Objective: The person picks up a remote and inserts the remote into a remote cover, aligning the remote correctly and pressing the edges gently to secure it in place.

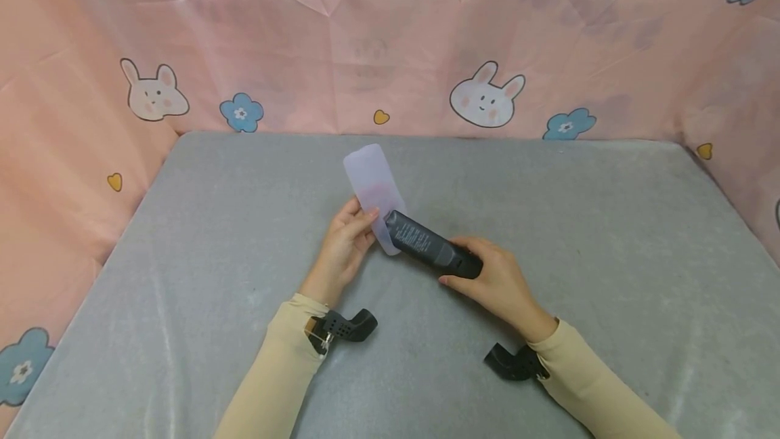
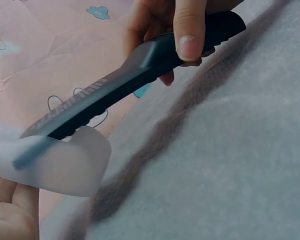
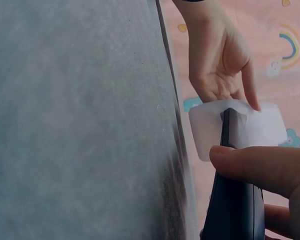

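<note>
My left hand pinches a translucent whitish silicone cover between thumb and fingers, above the grey table. The cover is a long, soft piece with rounded corners, slanting away from me. In my right hand I grip a black remote control by its near end, its back with pale printed text turned up. The far end of the remote meets the cover; in the left wrist view the dark tip shows faintly through the cover. Whether the tip is inside the cover or behind it, I cannot tell.
A grey cloth-covered table lies under both hands. Pink curtain with rabbits, flowers and hearts stands along the back and sides. A black camera mount is strapped to each wrist, over beige sleeves.
</note>
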Available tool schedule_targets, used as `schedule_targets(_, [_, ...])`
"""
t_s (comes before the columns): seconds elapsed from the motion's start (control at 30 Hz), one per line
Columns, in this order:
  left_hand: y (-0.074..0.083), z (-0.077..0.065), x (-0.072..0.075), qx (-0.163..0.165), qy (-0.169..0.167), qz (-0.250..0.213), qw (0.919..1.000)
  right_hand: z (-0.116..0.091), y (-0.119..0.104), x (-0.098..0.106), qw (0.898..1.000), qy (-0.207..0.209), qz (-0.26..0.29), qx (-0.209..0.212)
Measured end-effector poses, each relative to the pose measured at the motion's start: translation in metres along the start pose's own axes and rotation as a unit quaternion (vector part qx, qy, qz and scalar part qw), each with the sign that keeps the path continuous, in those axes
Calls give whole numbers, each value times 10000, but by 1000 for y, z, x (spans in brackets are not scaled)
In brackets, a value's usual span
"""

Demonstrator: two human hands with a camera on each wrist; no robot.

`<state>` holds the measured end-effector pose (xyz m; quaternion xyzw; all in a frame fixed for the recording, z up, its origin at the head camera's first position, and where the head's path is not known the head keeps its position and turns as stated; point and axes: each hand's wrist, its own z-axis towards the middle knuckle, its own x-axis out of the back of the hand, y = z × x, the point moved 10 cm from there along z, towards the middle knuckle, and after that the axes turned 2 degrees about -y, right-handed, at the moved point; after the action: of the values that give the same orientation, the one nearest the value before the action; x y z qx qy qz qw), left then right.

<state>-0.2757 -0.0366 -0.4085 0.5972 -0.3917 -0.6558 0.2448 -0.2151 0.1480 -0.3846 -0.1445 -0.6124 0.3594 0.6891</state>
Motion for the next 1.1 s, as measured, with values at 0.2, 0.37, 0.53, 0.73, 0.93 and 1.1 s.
schedule_targets(0.2, [-6, -1, -2, 107, -27, -85, 9999, 0, -2, 0, 9999, -46, 93, 69])
schedule_targets(0.37, [-8, -1, -4, 180, -42, -88, 9998, 0, -3, 0, 9998, -81, 85, 153])
schedule_targets(0.53, [-8, -1, -5, 237, -63, 62, 9997, 0, -6, 0, 9992, -134, 57, 369])
schedule_targets(0.73, [-9, 0, -2, 356, -32, 311, 9989, 1, -11, 0, 9975, -331, 32, 623])
schedule_targets(0.93, [-10, 0, 2, 499, 4, 626, 9968, 0, -15, -1, 9953, -469, -104, 840])
schedule_targets(1.1, [-10, -1, -1, 521, -13, 764, 9957, 0, -15, -3, 9945, -515, -109, 903])
